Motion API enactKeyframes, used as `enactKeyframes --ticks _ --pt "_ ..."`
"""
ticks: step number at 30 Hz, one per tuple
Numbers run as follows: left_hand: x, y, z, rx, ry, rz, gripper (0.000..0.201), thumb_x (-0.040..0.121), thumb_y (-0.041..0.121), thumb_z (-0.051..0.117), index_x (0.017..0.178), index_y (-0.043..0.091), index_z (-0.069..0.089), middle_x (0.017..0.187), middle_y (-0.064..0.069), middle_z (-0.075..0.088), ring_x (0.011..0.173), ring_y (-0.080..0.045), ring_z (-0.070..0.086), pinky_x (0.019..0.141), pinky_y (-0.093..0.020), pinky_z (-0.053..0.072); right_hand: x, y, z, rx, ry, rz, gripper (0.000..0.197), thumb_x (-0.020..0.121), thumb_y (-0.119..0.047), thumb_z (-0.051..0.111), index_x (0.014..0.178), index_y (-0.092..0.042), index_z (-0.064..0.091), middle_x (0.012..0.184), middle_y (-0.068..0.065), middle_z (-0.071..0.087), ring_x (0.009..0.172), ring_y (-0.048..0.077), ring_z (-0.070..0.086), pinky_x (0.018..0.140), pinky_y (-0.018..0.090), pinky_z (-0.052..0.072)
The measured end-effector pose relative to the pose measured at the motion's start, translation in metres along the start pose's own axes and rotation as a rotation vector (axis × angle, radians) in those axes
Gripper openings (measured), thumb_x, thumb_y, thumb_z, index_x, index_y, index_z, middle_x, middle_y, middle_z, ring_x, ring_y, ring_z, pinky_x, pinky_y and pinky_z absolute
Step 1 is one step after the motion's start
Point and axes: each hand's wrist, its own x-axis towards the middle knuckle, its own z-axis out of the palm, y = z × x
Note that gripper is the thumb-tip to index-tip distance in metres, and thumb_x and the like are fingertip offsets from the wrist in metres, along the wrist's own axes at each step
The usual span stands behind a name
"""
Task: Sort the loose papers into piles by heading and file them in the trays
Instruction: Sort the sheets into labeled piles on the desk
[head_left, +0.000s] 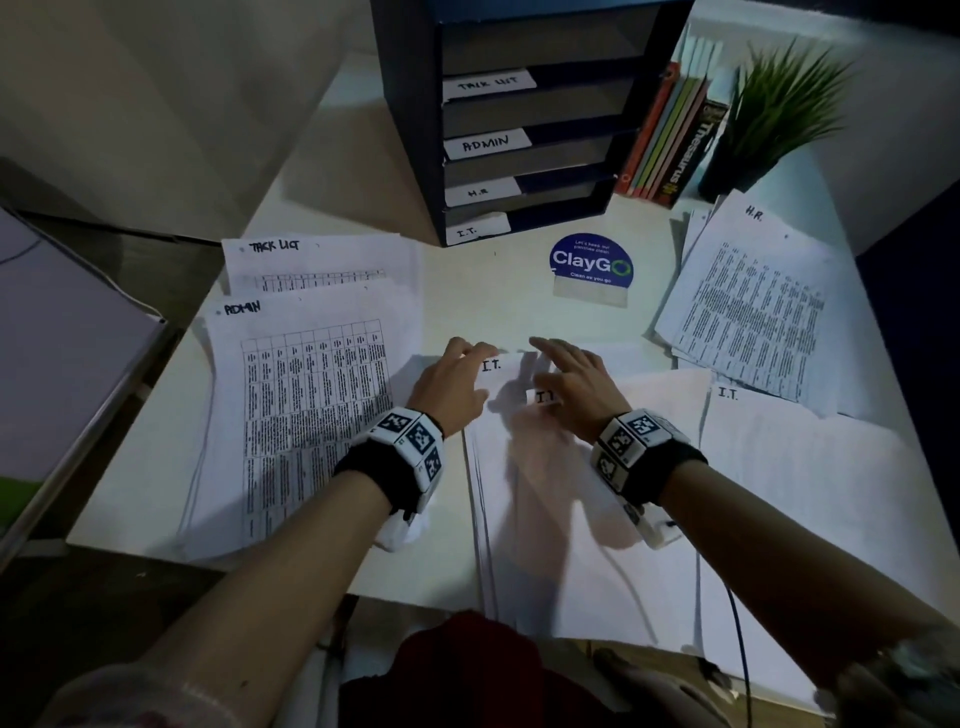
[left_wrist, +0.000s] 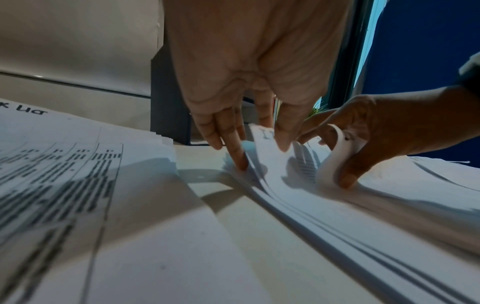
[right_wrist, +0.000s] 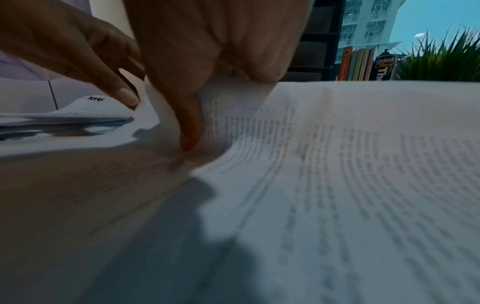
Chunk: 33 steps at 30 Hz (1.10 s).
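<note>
The I.T. pile (head_left: 545, 493) lies in the middle of the desk in front of me. My left hand (head_left: 467, 358) rests at the pile's top left corner, its fingers (left_wrist: 239, 158) straight and pressing the sheet edges. My right hand (head_left: 556, 364) pinches the top edge of an I.T. sheet (right_wrist: 233, 98), which curls up round the thumb (right_wrist: 189, 133). The TASK LIST pile (head_left: 322, 260) and ADMIN pile (head_left: 311, 405) lie to the left, and the H.R. pile (head_left: 753, 301) to the right. The dark labelled trays (head_left: 524, 119) stand at the back.
A further I.T. sheet (head_left: 779, 467) lies right of the centre pile. A blue ClayGo sign (head_left: 591, 265) stands before the trays. Books (head_left: 670, 140) and a potted plant (head_left: 779, 109) sit at the back right. The desk's left edge (head_left: 130, 441) borders another surface.
</note>
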Motion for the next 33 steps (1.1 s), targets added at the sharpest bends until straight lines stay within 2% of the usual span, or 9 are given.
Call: enactKeyframes --ticks 3,6,14,19,22,24,27,30,33 --pt "-0.006 -0.002 0.001 -0.056 0.03 0.065 0.043 0.088 0.01 0.057 0.129 0.018 0.047 0.134 -0.006 0.043 0.111 -0.025 0.052 0.097 -0.032 0.04 0.0 -0.001 0.005 -0.034 0.089 -0.072 0.03 0.057 0.001 0.078 0.085 -0.009 0.073 0.124 0.019 0.058 0.115 0.036 0.055 0.092 0.051 0.042" --pt "-0.009 -0.005 0.003 -0.16 0.058 0.021 0.034 0.091 0.017 0.054 0.125 0.014 0.053 0.132 -0.007 0.048 0.111 -0.02 0.051 0.096 -0.027 0.037 -0.007 -0.005 0.011 -0.138 0.187 -0.11 0.035 0.043 -0.004 0.085 0.072 -0.015 0.07 0.108 0.014 0.067 0.098 0.03 0.066 0.079 0.051 0.05" --pt "-0.005 -0.01 0.007 -0.312 0.138 -0.097 0.03 0.096 0.009 0.042 0.121 0.005 0.058 0.118 -0.015 0.059 0.11 -0.027 0.055 0.09 -0.023 0.038 -0.026 -0.013 0.024 -0.19 0.258 -0.183 0.026 0.056 -0.001 0.079 0.075 -0.01 0.064 0.119 0.014 0.063 0.106 0.033 0.062 0.085 0.058 0.045" --pt "-0.006 -0.01 0.008 -0.291 0.137 -0.071 0.027 0.094 0.006 0.044 0.113 0.005 0.064 0.115 -0.016 0.056 0.106 -0.024 0.056 0.087 -0.016 0.036 -0.028 -0.008 0.028 -0.206 0.333 -0.201 0.015 0.072 -0.012 0.045 0.082 -0.015 0.056 0.112 0.012 0.065 0.092 0.03 0.065 0.081 0.04 0.04" --pt "-0.008 -0.009 0.005 -0.341 0.104 -0.121 0.028 0.096 0.019 0.044 0.108 0.004 0.065 0.11 -0.017 0.059 0.103 -0.027 0.056 0.089 -0.028 0.04 -0.031 -0.01 0.031 -0.24 0.378 -0.196 0.045 0.06 -0.004 0.067 0.095 -0.017 0.044 0.097 0.006 0.067 0.075 0.025 0.063 0.073 0.037 0.031" --pt "-0.009 -0.01 0.004 -0.391 0.115 -0.137 0.027 0.096 0.019 0.046 0.107 0.003 0.065 0.105 -0.014 0.064 0.096 -0.023 0.057 0.08 -0.024 0.041 -0.034 -0.012 0.032 -0.221 0.384 -0.196 0.061 0.051 -0.001 0.075 0.101 -0.017 0.045 0.081 0.0 0.067 0.069 0.022 0.06 0.071 0.035 0.026" --pt "-0.012 -0.011 0.004 -0.433 0.132 -0.168 0.023 0.092 0.009 0.052 0.114 0.008 0.059 0.089 -0.007 0.059 0.084 -0.015 0.053 0.071 -0.015 0.036 -0.035 -0.012 0.031 -0.214 0.419 -0.226 0.043 0.059 -0.007 0.068 0.098 -0.016 0.055 0.07 -0.001 0.064 0.075 0.021 0.046 0.071 0.034 0.024" --pt "-0.012 -0.011 0.003 -0.497 0.108 -0.218 0.009 0.091 0.012 0.055 0.083 0.01 0.061 0.078 -0.005 0.059 0.081 -0.018 0.056 0.076 -0.025 0.044 -0.031 -0.013 0.028 -0.153 0.431 -0.204 0.031 0.046 -0.005 0.082 0.07 -0.014 0.064 0.076 0.005 0.064 0.081 0.021 0.039 0.073 0.035 0.026" --pt "-0.013 -0.007 0.0 -0.628 0.106 -0.31 0.03 0.093 0.02 0.052 0.065 0.01 0.056 0.073 -0.009 0.058 0.071 -0.021 0.055 0.083 -0.04 0.051 -0.026 -0.023 0.018 -0.11 0.34 -0.186 0.03 0.045 -0.004 0.083 0.067 -0.013 0.065 0.103 0.012 0.068 0.096 0.025 0.059 0.08 0.038 0.044"
